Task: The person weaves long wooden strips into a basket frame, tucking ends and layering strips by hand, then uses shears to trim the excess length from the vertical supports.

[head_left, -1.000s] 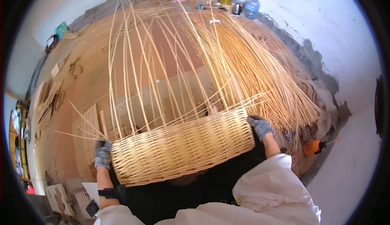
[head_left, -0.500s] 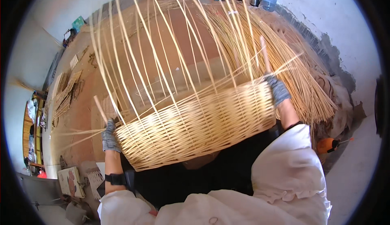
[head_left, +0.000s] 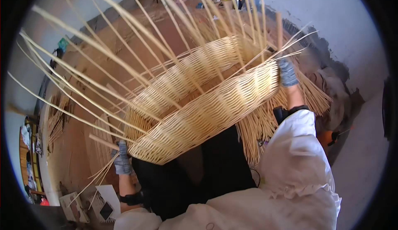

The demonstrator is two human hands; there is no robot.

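Note:
A half-woven wicker basket, long and box-shaped, is held up in front of me, its left end lower and nearer. Tall pale stakes rise from its rim and fan out to the left and away. My left hand, in a grey knitted glove, is closed on the left end beside a thick wooden stick. Gloved likewise, my right hand grips the right end below another upright stick. Loose weaving strands poke out past both hands. The fingers are partly hidden behind the basket's ends.
A big bundle of thin canes lies on the floor beyond and under the right end. An orange tool sits by the right wall. At lower left are a white board and a shelf with mixed items.
The basket has tipped and turned, so its inside and far wall now show. Its left end and my left hand have come nearer; my right hand has moved slightly away. The stakes lean further left.

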